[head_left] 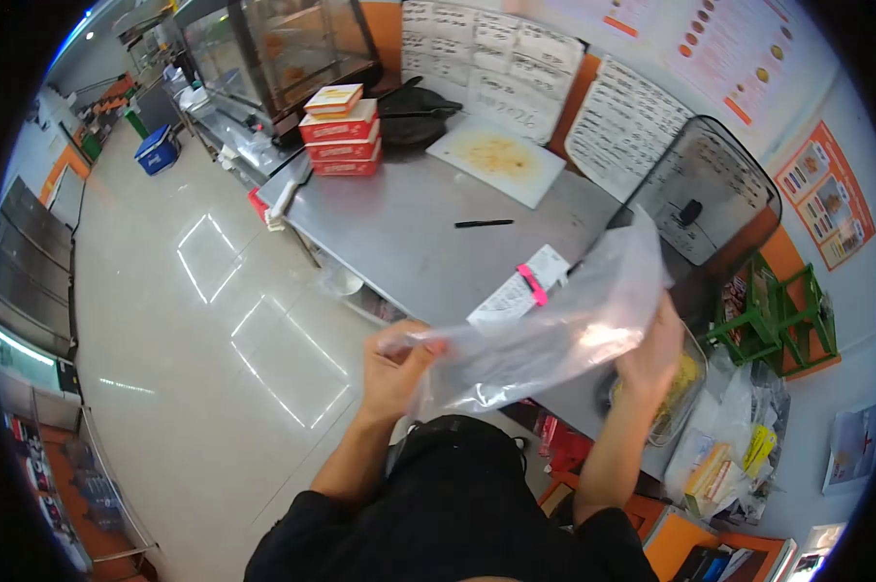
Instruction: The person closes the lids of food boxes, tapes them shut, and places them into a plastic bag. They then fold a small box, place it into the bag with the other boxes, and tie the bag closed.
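A clear plastic bag (pixel 554 335) is stretched between my two hands, in front of my body and above the table edge. My left hand (pixel 394 369) pinches its left end between thumb and fingers. At the bag's right end is my right hand (pixel 654 351), its fingers partly hidden by the shiny plastic but closed on the bag. Beyond the bag lies a paper receipt (pixel 501 303) with a pink clip (pixel 532 284) on it. A black pen (pixel 484 224) rests farther back on the steel table (pixel 389 228).
Red and white boxes (pixel 343 150) are stacked at the back left, near a stained white cutting board (pixel 496 160). A dark mesh tray (pixel 700 194) leans at the right wall. Green racks (pixel 778 315) and a container of yellow food (pixel 685 383) are on the right.
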A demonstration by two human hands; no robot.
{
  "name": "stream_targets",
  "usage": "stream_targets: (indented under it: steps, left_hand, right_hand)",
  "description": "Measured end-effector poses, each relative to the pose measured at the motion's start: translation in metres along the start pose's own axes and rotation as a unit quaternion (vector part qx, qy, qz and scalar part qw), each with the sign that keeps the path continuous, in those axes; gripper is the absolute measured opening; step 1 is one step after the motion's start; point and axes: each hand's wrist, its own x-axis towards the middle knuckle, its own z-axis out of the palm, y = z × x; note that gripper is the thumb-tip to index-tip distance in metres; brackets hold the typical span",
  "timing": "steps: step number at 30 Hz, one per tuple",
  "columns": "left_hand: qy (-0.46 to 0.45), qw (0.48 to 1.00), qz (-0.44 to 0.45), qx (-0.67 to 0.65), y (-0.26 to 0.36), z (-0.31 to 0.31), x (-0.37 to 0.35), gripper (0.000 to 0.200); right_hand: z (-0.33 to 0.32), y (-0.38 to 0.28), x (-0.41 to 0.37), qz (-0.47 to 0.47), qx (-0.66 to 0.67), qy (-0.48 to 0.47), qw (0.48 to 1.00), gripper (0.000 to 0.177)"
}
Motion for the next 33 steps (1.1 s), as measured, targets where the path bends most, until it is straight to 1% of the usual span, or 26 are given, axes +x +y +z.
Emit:
stream_targets:
  steps: [1,3,4,5,7,8,10,11,12,13,15,16,18,19,20,21,22,23,25,26,28,29,30,31,32,33]
  left_hand:
    - [0.058,0.997,-0.043,-0.035,0.005,-0.016,0.000,0.007]
    - [0.173,0.971,-0.129,-0.098,0.011,-0.048,0.004,0.013]
    - [0.190,0.946,-0.181,-0.188,-0.006,-0.076,0.003,0.020]
    - [0.211,0.939,-0.195,-0.188,-0.023,-0.100,-0.002,0.021]
    - [0.248,0.924,-0.219,-0.191,-0.045,-0.137,-0.013,0.023]
    - [0.336,0.894,-0.239,-0.174,-0.029,-0.126,-0.011,0.023]
    - [0.362,0.886,-0.253,-0.144,-0.045,-0.144,-0.012,0.023]
    - [0.373,0.882,-0.260,-0.127,-0.057,-0.159,-0.012,0.023]
    - [0.312,0.903,-0.257,-0.144,-0.074,-0.183,-0.014,0.021]
    - [0.319,0.902,-0.264,-0.123,-0.069,-0.187,-0.005,0.021]
    - [0.330,0.899,-0.277,-0.081,-0.062,-0.190,0.018,0.023]
    - [0.310,0.906,-0.280,-0.075,-0.060,-0.193,0.030,0.026]
    - [0.267,0.918,-0.285,-0.062,-0.058,-0.200,0.057,0.032]
    - [0.251,0.924,-0.282,-0.060,-0.055,-0.203,0.069,0.031]
    - [0.234,0.930,-0.278,-0.058,-0.052,-0.205,0.084,0.030]
    - [0.218,0.935,-0.272,-0.058,-0.050,-0.209,0.100,0.029]
    - [0.188,0.943,-0.272,-0.045,-0.054,-0.228,0.110,0.027]
    - [0.185,0.944,-0.274,-0.001,-0.053,-0.245,0.122,0.024]
    - [0.178,0.940,-0.279,0.083,-0.046,-0.272,0.145,0.019]
    - [0.183,0.940,-0.282,0.064,-0.040,-0.284,0.156,0.015]
    - [0.190,0.928,-0.312,0.070,-0.029,-0.301,0.172,0.015]
    - [0.192,0.923,-0.326,0.070,-0.026,-0.306,0.180,0.015]
    - [0.222,0.910,-0.345,0.060,-0.022,-0.303,0.189,0.021]
    - [0.231,0.894,-0.381,0.043,-0.021,-0.303,0.199,0.025]
    - [0.239,0.875,-0.419,0.029,-0.019,-0.304,0.209,0.029]
    - [0.244,0.855,-0.457,0.019,-0.018,-0.307,0.218,0.033]
  right_hand:
    - [0.022,0.028,0.014,0.068,0.053,-0.018,0.996,0.046]
    - [0.013,0.089,0.053,0.132,0.092,-0.113,0.980,0.055]
    - [0.029,0.117,0.062,0.133,0.064,-0.068,0.987,0.057]
    - [0.047,0.149,0.066,0.132,0.036,-0.023,0.990,0.060]
    - [0.053,0.210,0.068,0.051,-0.135,-0.057,0.988,0.065]
    - [0.053,0.236,0.068,0.034,-0.209,-0.062,0.975,0.062]
    - [0.043,0.281,0.059,0.003,-0.353,-0.072,0.933,0.056]
    - [0.034,0.297,0.057,0.024,-0.392,-0.079,0.916,0.055]
    - [0.025,0.312,0.056,0.043,-0.428,-0.086,0.898,0.054]
    - [0.024,0.323,0.055,0.061,-0.464,-0.092,0.879,0.053]
    - [0.028,0.340,0.054,0.043,-0.514,-0.143,0.845,0.045]
    - [0.033,0.348,0.056,0.036,-0.537,-0.166,0.826,0.042]
    - [0.047,0.361,0.066,0.030,-0.559,-0.188,0.807,0.045]
    - [0.053,0.368,0.074,0.025,-0.571,-0.199,0.796,0.046]
    - [0.043,0.387,0.085,0.067,-0.554,-0.193,0.807,0.042]
    - [0.049,0.391,0.098,0.061,-0.562,-0.200,0.800,0.042]
    - [0.056,0.395,0.112,0.053,-0.570,-0.208,0.793,0.042]
    - [0.065,0.402,0.123,0.046,-0.574,-0.213,0.789,0.042]
    - [0.075,0.403,0.159,0.138,-0.565,-0.284,0.762,0.040]
    - [0.083,0.402,0.179,0.185,-0.559,-0.319,0.743,0.038]
    - [0.110,0.403,0.235,0.019,-0.596,-0.203,0.777,0.035]
    - [0.130,0.399,0.273,-0.121,-0.615,-0.183,0.757,0.031]
    - [0.156,0.393,0.313,-0.174,-0.617,-0.158,0.751,0.031]
    - [0.183,0.390,0.353,-0.271,-0.635,-0.164,0.704,0.042]
    - [0.203,0.391,0.388,-0.310,-0.660,-0.190,0.658,0.069]
    - [0.220,0.396,0.418,-0.305,-0.713,-0.215,0.594,0.081]
